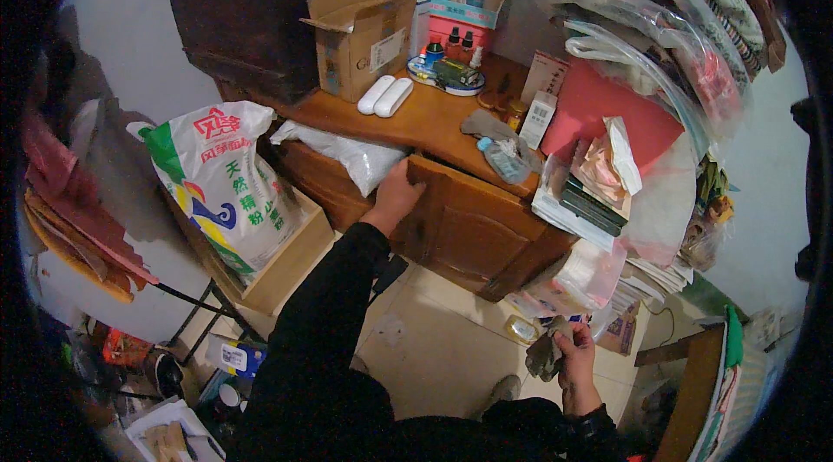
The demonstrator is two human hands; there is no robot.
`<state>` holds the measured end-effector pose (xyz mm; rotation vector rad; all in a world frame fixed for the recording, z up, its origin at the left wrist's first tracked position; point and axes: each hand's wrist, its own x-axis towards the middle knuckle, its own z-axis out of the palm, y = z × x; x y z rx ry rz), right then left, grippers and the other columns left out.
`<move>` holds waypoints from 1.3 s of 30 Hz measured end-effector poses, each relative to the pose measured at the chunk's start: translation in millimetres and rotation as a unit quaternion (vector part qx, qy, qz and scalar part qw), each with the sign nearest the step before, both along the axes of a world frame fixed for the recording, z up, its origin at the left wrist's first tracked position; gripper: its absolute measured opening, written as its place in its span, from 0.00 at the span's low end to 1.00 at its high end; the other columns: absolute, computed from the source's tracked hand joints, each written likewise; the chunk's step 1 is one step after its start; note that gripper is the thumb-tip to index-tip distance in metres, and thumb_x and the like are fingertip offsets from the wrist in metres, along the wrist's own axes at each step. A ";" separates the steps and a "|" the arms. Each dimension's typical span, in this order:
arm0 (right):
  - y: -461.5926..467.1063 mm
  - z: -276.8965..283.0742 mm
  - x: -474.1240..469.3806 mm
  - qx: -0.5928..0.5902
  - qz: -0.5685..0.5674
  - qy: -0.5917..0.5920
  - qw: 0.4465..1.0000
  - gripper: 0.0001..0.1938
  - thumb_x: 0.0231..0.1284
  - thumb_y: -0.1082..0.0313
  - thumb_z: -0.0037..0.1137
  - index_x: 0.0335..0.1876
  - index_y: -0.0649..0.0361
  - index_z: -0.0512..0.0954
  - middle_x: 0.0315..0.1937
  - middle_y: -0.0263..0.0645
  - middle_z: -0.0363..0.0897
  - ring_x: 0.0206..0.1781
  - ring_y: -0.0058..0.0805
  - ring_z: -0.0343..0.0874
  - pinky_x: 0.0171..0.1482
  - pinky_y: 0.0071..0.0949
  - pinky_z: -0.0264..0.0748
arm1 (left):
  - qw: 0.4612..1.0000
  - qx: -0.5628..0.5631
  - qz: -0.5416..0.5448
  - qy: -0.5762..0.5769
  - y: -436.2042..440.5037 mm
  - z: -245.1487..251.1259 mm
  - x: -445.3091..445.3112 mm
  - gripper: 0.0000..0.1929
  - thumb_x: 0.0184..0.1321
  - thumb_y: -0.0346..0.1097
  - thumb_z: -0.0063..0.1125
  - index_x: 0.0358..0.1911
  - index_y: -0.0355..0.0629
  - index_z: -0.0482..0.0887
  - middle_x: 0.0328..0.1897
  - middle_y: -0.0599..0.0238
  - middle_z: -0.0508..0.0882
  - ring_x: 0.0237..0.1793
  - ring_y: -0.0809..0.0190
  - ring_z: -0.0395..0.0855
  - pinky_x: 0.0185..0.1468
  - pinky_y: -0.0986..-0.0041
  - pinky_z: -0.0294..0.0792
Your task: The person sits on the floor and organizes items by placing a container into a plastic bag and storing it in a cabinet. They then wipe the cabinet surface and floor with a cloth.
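Note:
My left hand (395, 196) grips the upper left edge of a brown wooden cabinet door (465, 221); some of its fingers are hidden. A dark gap shows along the top of this door, below the cabinet top. Just left of the hand, a white plastic bag (355, 153) hangs out from under the edge of the cabinet top (429, 127). Lower right, my right hand (576, 358) pinches a crumpled grey-brown cloth (545, 353) above the tiled floor (416, 338).
A large flour sack (228, 189) stands in a wooden drawer box (293, 254) on the left. The cabinet top carries an open cardboard box (358, 49), two white slim cases (385, 96), a tray of small bottles (449, 71) and a grey cloth (485, 123). Papers and boxes (592, 202) pile up at right.

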<state>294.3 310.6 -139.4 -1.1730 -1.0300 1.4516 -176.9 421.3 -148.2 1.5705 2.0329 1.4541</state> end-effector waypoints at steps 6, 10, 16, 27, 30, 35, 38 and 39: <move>3.0 -11.7 3.0 -0.016 0.002 -0.001 1.000 0.16 0.50 0.83 0.62 0.43 0.57 0.73 0.40 0.34 0.77 0.44 0.26 0.76 0.48 0.25 0.72 | 0.996 -0.058 0.058 0.027 19.6 -4.5 10.5 0.40 0.46 0.38 0.71 0.64 0.38 0.65 0.60 0.43 0.73 0.61 0.40 0.70 0.61 0.56 0.65; 1.0 -18.4 2.5 -0.029 0.005 -0.009 1.000 0.17 0.49 0.84 0.62 0.44 0.58 0.73 0.41 0.34 0.77 0.44 0.26 0.75 0.49 0.26 0.72 | 0.988 -0.068 0.090 0.105 30.4 -8.8 11.9 0.46 0.45 0.43 0.73 0.68 0.36 0.60 0.68 0.42 0.65 0.65 0.39 0.63 0.66 0.55 0.59; 0.8 -27.4 6.2 -0.028 0.021 -0.001 0.999 0.18 0.48 0.85 0.63 0.44 0.58 0.73 0.40 0.33 0.76 0.43 0.25 0.76 0.48 0.25 0.74 | 0.975 -0.151 0.116 0.116 38.5 -7.4 15.5 0.50 0.47 0.45 0.72 0.71 0.37 0.54 0.74 0.43 0.56 0.68 0.37 0.57 0.69 0.53 0.56; -11.4 8.6 -3.0 -0.009 0.054 -0.015 0.998 0.13 0.52 0.81 0.62 0.41 0.59 0.74 0.37 0.31 0.77 0.40 0.23 0.76 0.46 0.23 0.72 | 0.923 -0.293 -0.240 0.072 -54.8 1.1 93.1 0.50 0.56 0.54 0.65 0.72 0.31 0.48 0.72 0.37 0.60 0.72 0.41 0.59 0.73 0.58 0.54; -22.1 18.2 -3.8 -0.011 0.073 -0.013 0.997 0.13 0.52 0.81 0.63 0.42 0.59 0.75 0.39 0.32 0.78 0.42 0.23 0.75 0.47 0.23 0.72 | 0.829 -0.386 -0.404 0.017 -104.2 16.3 134.4 0.50 0.58 0.55 0.63 0.73 0.36 0.46 0.73 0.40 0.60 0.69 0.45 0.65 0.70 0.61 0.59; -45.9 28.5 -22.8 0.002 0.137 0.005 0.991 0.14 0.55 0.80 0.61 0.46 0.60 0.75 0.42 0.32 0.78 0.46 0.23 0.75 0.50 0.23 0.71 | 0.847 -0.213 -0.478 -0.095 -191.2 43.7 208.9 0.53 0.58 0.50 0.65 0.75 0.41 0.36 0.68 0.38 0.67 0.57 0.49 0.76 0.59 0.67 0.69; -62.1 39.7 -44.1 -0.006 0.176 0.018 0.984 0.14 0.57 0.81 0.60 0.48 0.60 0.74 0.45 0.33 0.76 0.49 0.23 0.73 0.51 0.23 0.71 | 0.849 -0.197 -0.462 -0.163 -217.1 60.2 226.5 0.53 0.59 0.46 0.65 0.75 0.44 0.33 0.63 0.40 0.72 0.51 0.52 0.79 0.54 0.68 0.70; -67.6 45.1 -50.7 -0.024 0.196 0.043 0.979 0.14 0.57 0.81 0.59 0.48 0.60 0.74 0.46 0.33 0.76 0.50 0.22 0.73 0.51 0.23 0.72 | 0.852 -0.208 -0.449 -0.168 -223.2 66.2 226.3 0.52 0.60 0.46 0.64 0.75 0.46 0.34 0.63 0.43 0.72 0.53 0.52 0.77 0.57 0.67 0.69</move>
